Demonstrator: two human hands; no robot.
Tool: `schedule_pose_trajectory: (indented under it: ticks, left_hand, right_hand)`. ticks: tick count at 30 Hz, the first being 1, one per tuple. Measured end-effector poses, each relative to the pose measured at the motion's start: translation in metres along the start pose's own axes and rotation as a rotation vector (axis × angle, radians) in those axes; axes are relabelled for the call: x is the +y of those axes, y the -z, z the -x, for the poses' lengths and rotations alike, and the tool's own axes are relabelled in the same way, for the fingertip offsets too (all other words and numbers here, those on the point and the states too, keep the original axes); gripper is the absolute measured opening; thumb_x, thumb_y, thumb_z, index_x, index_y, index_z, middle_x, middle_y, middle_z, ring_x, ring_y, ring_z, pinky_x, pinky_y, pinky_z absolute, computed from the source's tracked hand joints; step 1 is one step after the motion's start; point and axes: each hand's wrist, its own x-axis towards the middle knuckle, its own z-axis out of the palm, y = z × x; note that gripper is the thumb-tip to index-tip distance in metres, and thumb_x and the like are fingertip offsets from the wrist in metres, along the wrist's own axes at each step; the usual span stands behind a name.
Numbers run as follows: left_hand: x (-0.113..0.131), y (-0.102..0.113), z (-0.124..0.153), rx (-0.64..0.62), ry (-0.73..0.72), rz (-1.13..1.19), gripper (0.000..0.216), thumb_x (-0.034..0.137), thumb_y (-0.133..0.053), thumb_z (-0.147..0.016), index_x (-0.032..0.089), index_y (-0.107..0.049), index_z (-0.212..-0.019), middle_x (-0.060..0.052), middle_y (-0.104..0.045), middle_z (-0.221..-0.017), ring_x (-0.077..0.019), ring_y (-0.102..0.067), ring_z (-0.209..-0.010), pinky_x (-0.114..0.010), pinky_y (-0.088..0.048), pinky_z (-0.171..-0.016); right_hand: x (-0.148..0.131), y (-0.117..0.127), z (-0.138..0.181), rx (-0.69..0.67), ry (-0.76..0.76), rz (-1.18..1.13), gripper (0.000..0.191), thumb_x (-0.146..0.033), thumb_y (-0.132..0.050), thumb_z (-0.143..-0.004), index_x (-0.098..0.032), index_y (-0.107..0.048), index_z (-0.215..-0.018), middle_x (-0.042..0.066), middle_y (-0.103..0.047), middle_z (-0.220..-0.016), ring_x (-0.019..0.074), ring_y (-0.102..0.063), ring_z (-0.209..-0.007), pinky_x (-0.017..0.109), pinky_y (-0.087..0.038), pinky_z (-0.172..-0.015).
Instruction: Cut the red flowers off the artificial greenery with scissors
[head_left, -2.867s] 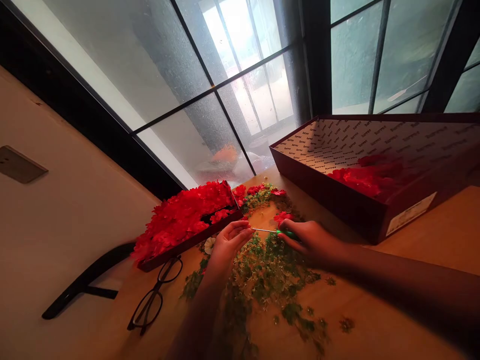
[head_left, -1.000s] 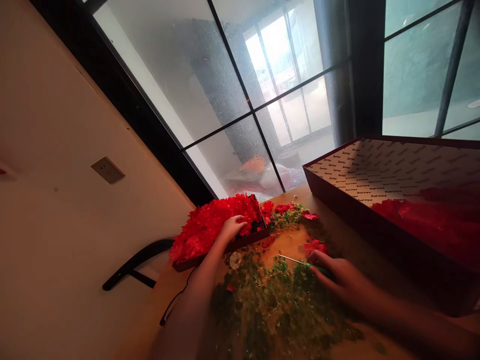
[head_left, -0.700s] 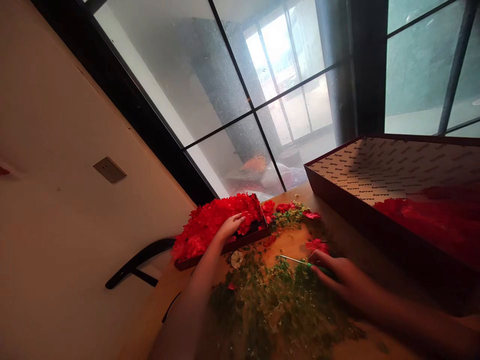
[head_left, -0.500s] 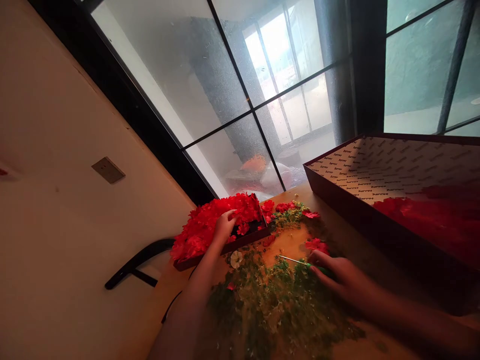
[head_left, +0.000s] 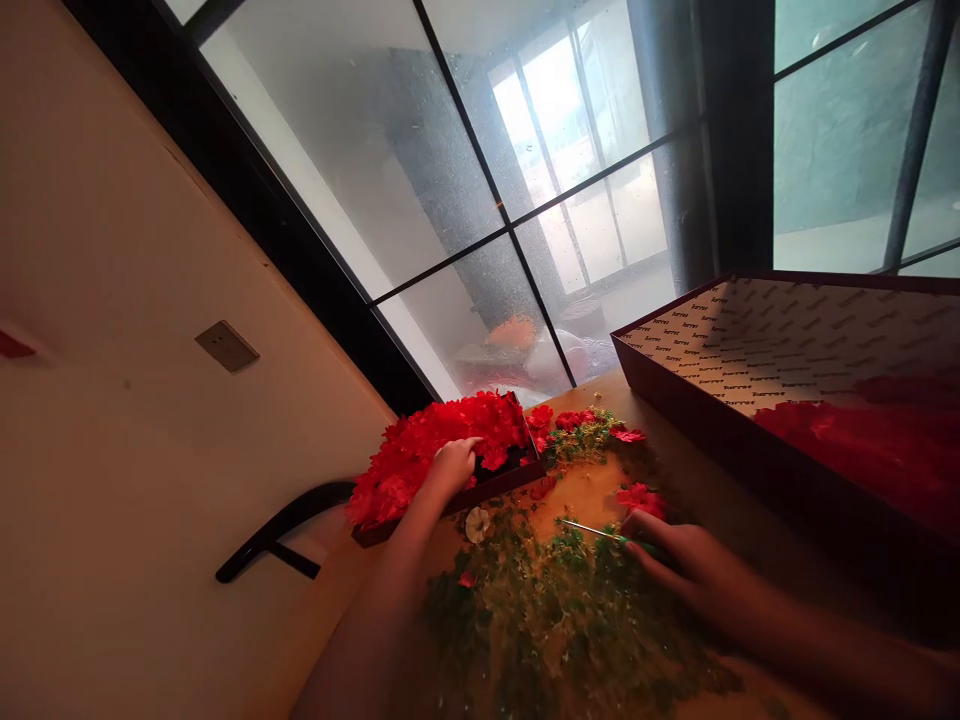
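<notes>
Reaching into a shallow dark red box (head_left: 491, 490) heaped with red artificial flowers (head_left: 427, 445), my left hand (head_left: 454, 465) has its fingers curled together at the box's front side. Whether a flower is between its fingertips is hard to make out. My right hand (head_left: 675, 550) is closed round the green handle of a tool with a thin metal shaft (head_left: 589, 528), perhaps a screwdriver or an awl. The shaft points left, above a spread of green artificial sprigs (head_left: 577, 610). Just behind this hand lies a red flower (head_left: 641, 498).
A large dark red box (head_left: 675, 400) with patterned lining and red flowers inside stands at the right. Loose red flowers (head_left: 574, 420) lie beyond the sprigs, and a pale flower (head_left: 477, 525) at their left. A black chair arm (head_left: 277, 530) is by the wall; a window rises behind.
My left hand has shifted slightly toward me within the flower box, and its fingers have drawn closer together. My right hand keeps its grip on the tool. The camera view has shifted a little.
</notes>
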Motion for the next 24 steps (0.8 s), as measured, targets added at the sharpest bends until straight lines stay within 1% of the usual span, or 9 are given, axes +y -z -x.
schedule_pose_trajectory:
  ticks: [2, 4, 6, 10, 14, 17, 19, 21, 24]
  left_hand:
    - [0.002, -0.003, -0.008, -0.036, 0.047, 0.015, 0.032, 0.025, -0.042, -0.079, 0.016, -0.049, -0.108, -0.009, -0.056, -0.106, -0.0195, -0.050, -0.099, -0.031, -0.036, -0.085]
    - [0.004, -0.009, -0.015, -0.074, 0.103, 0.030, 0.031, 0.030, -0.046, -0.077, 0.014, -0.049, -0.104, -0.009, -0.056, -0.102, -0.0191, -0.053, -0.092, -0.035, -0.041, -0.079]
    - [0.006, -0.014, -0.020, -0.101, 0.149, 0.058, 0.030, 0.029, -0.046, -0.078, 0.013, -0.049, -0.103, -0.008, -0.053, -0.102, -0.0175, -0.053, -0.088, -0.038, -0.043, -0.075]
    - [0.011, -0.015, -0.020, -0.116, 0.176, 0.180, 0.028, 0.028, -0.045, -0.079, 0.013, -0.048, -0.102, -0.006, -0.052, -0.101, -0.0163, -0.053, -0.085, -0.035, -0.045, -0.070]
    - [0.016, -0.006, -0.008, -0.060, 0.147, 0.359, 0.016, 0.023, -0.051, -0.074, 0.011, -0.054, -0.082, -0.004, -0.058, -0.078, -0.0128, -0.055, -0.069, -0.027, -0.045, -0.061]
    - [0.021, 0.004, 0.001, -0.001, 0.135, 0.499, 0.007, 0.018, -0.055, -0.066, 0.011, -0.053, -0.068, -0.002, -0.058, -0.064, -0.0127, -0.055, -0.060, -0.023, -0.042, -0.054]
    - [0.026, 0.010, 0.009, 0.038, 0.139, 0.596, 0.009, 0.019, -0.054, -0.065, 0.012, -0.051, -0.070, -0.003, -0.058, -0.064, -0.0129, -0.056, -0.060, -0.022, -0.042, -0.053]
    - [0.033, 0.014, 0.021, 0.062, 0.136, 0.680, 0.017, 0.023, -0.054, -0.065, 0.013, -0.050, -0.078, -0.004, -0.060, -0.070, -0.0134, -0.057, -0.063, -0.022, -0.043, -0.054]
    - [0.047, 0.011, 0.047, 0.033, 0.098, 0.865, 0.031, 0.031, -0.057, -0.064, 0.015, -0.048, -0.090, -0.006, -0.062, -0.083, -0.0139, -0.059, -0.070, -0.023, -0.044, -0.059]
  right_hand:
    - [0.001, -0.001, 0.000, 0.012, 0.004, 0.003, 0.019, -0.027, -0.028, -0.081, -0.018, -0.045, -0.079, 0.006, -0.060, -0.074, 0.0154, -0.057, -0.065, 0.024, -0.042, -0.058]
    - [0.002, -0.001, 0.000, 0.027, 0.009, 0.004, 0.020, -0.027, -0.028, -0.081, -0.018, -0.046, -0.079, 0.007, -0.061, -0.076, 0.0157, -0.057, -0.065, 0.025, -0.042, -0.058]
    - [0.002, -0.001, 0.000, 0.027, 0.008, 0.001, 0.021, -0.028, -0.028, -0.081, -0.017, -0.046, -0.080, 0.007, -0.061, -0.076, 0.0162, -0.057, -0.065, 0.025, -0.042, -0.059]
    - [0.001, 0.000, -0.001, 0.012, -0.002, -0.013, 0.020, -0.027, -0.029, -0.081, -0.016, -0.046, -0.082, 0.007, -0.060, -0.074, 0.0160, -0.056, -0.065, 0.026, -0.042, -0.059]
    - [0.000, 0.000, -0.001, 0.033, 0.003, 0.009, 0.020, -0.027, -0.029, -0.082, -0.016, -0.046, -0.081, 0.006, -0.059, -0.073, 0.0144, -0.055, -0.062, 0.025, -0.041, -0.058]
    - [0.001, 0.000, 0.000, 0.030, 0.003, 0.006, 0.019, -0.028, -0.030, -0.082, -0.017, -0.046, -0.081, 0.005, -0.059, -0.072, 0.0140, -0.054, -0.061, 0.025, -0.041, -0.057]
    - [0.000, 0.001, 0.000, 0.033, 0.007, -0.014, 0.019, -0.028, -0.031, -0.082, -0.017, -0.046, -0.083, 0.005, -0.059, -0.075, 0.0142, -0.054, -0.064, 0.025, -0.041, -0.059]
    - [-0.002, 0.003, 0.001, 0.036, 0.008, -0.042, 0.019, -0.028, -0.031, -0.082, -0.017, -0.046, -0.085, 0.005, -0.059, -0.076, 0.0140, -0.054, -0.065, 0.025, -0.041, -0.060]
    - [-0.006, 0.006, 0.003, 0.046, 0.018, -0.087, 0.019, -0.029, -0.030, -0.083, -0.017, -0.045, -0.085, 0.004, -0.058, -0.076, 0.0128, -0.053, -0.066, 0.023, -0.041, -0.061]
